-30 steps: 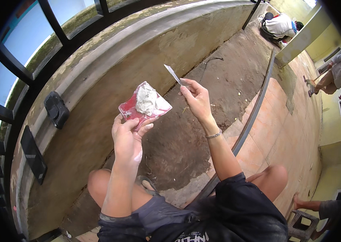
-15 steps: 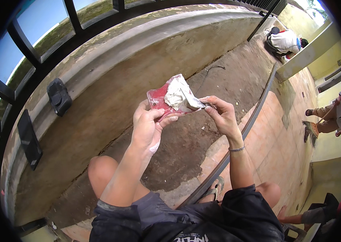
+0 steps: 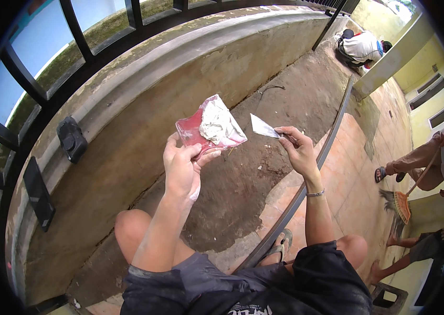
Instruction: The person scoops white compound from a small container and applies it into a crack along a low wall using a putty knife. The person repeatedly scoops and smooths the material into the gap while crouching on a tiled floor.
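Observation:
My left hand (image 3: 181, 170) holds a bent red plate (image 3: 189, 131) by its lower edge, tilted toward me, with a lump of white paste (image 3: 213, 126) spread over its right part. White smears mark that hand's wrist. Just right of the plate, my right hand (image 3: 298, 155) grips a metal scraper (image 3: 261, 126), its flat blade pointing up and leftward, apart from the paste. The scraper's handle is mostly hidden by my fingers. Both hands are raised above bare dirt, between my bent knees.
Black railing (image 3: 38, 84) tops a concrete wall (image 3: 101, 178) at left, holding two dark objects (image 3: 38, 194). A metal bar (image 3: 327, 144) runs along pink tiles. A crouched person (image 3: 361, 50) is far back; at right another holds a broom (image 3: 401, 207), above someone's bare legs (image 3: 405, 241).
The scraper tipped down from upright to meet the plate's right side half a second ago, and now sits apart to the right. The person with the broom has moved forward.

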Available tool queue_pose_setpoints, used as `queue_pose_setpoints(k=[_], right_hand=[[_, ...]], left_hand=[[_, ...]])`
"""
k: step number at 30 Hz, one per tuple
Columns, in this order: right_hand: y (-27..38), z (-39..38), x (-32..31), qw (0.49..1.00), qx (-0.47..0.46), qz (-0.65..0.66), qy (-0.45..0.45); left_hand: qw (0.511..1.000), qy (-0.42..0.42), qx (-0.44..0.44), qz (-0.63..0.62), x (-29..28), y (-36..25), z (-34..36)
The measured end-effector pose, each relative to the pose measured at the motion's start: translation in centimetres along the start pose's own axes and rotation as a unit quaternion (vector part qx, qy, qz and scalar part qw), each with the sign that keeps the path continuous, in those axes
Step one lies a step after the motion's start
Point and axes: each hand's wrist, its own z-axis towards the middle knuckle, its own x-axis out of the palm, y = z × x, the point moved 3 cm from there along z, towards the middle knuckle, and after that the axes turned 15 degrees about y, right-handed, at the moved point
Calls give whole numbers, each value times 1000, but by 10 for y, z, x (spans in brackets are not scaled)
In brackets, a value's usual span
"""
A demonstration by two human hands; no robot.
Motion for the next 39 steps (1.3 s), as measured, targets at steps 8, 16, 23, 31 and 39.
queue_pose_setpoints(k=[8, 16, 23, 31, 39], right_hand=[[10, 7, 32, 983, -7, 151, 106], [1, 10, 22, 985, 47, 150, -68], [2, 14, 44, 975, -168, 94, -115], [-10, 1, 49, 954, -191, -125, -196], [-14, -5, 28, 960, -139, -76, -230]], left_hand=[[1000, 7, -23, 5, 5, 6, -2], [1000, -3, -21, 17, 0, 4, 1], [998, 2, -60, -20, 10, 24, 4], [998, 15, -53, -40, 3, 22, 5], [1000, 2, -23, 14, -3, 13, 6]])
